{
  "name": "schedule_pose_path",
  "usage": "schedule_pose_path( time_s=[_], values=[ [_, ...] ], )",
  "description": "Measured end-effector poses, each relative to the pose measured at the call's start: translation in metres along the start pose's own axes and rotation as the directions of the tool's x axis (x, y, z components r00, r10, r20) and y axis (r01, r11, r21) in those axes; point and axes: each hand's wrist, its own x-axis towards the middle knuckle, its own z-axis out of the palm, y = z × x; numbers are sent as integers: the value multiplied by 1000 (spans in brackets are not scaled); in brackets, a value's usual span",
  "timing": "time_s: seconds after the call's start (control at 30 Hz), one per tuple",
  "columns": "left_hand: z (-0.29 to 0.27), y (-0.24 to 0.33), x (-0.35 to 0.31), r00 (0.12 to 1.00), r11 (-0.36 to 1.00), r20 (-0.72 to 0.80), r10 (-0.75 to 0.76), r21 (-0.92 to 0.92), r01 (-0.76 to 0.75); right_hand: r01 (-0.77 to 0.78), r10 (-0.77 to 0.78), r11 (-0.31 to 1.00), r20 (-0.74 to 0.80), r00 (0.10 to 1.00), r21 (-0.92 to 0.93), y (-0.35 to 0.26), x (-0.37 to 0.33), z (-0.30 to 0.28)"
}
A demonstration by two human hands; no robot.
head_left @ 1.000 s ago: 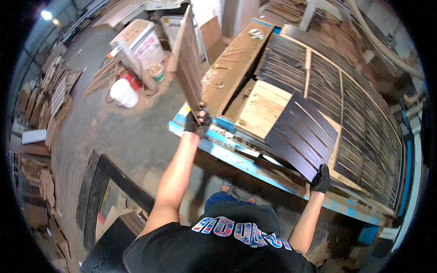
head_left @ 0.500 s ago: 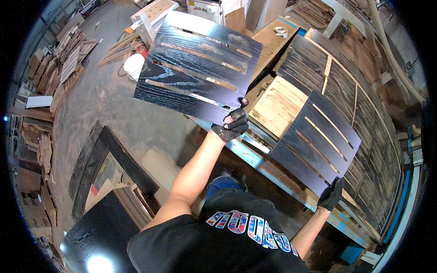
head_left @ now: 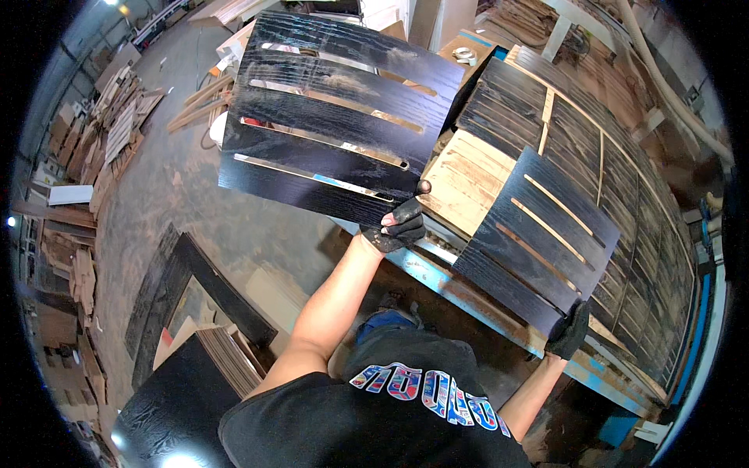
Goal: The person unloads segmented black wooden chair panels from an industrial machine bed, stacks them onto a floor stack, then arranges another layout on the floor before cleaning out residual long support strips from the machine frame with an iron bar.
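Note:
My left hand (head_left: 396,225), in a black glove with bare fingertips, is closed on the near right edge of a black wood-grain panel (head_left: 335,127) with several long slots. That panel is held up in the air, tilted, at upper left. A second black slotted panel (head_left: 538,241) slants over the work table on the right. Its near corner is gripped by my right hand (head_left: 569,331), also black-gloved, whose fingers are partly hidden. A gap separates the two panels, with a pale wooden board (head_left: 472,183) showing between them on the table.
The machine table has a worn blue edge (head_left: 421,269) and a dark slatted bed (head_left: 640,257). A roll of tape (head_left: 465,54) lies at its far end. Black-topped stacked boards (head_left: 175,398) stand at lower left beside a black angled frame piece (head_left: 226,285). Scrap wood (head_left: 117,136) lines the left.
The left panel has come closer and looks larger, covering most of the white bucket behind it. The right panel has shifted only slightly. Both hands keep their grip.

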Motion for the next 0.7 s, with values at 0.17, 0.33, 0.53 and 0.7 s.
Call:
schedule_pose_path(
  time_s=[0.17,0.33,0.53,0.7],
  values=[
    [4,-5,3,997,998,67,-30,-49,33,-144,141,989,-75,987,-31,-23,-5,21],
    [15,-7,7,990,999,129,-51,-12,53,-85,84,996,-51,995,-26,-22,-4,8],
    [17,-8,7,983,997,172,-65,-20,70,-60,59,998,-40,997,-34,-22,-7,7],
    [24,-9,10,991,998,133,-32,52,25,-66,66,997,-6,998,-25,-28,-10,13]
  ],
)
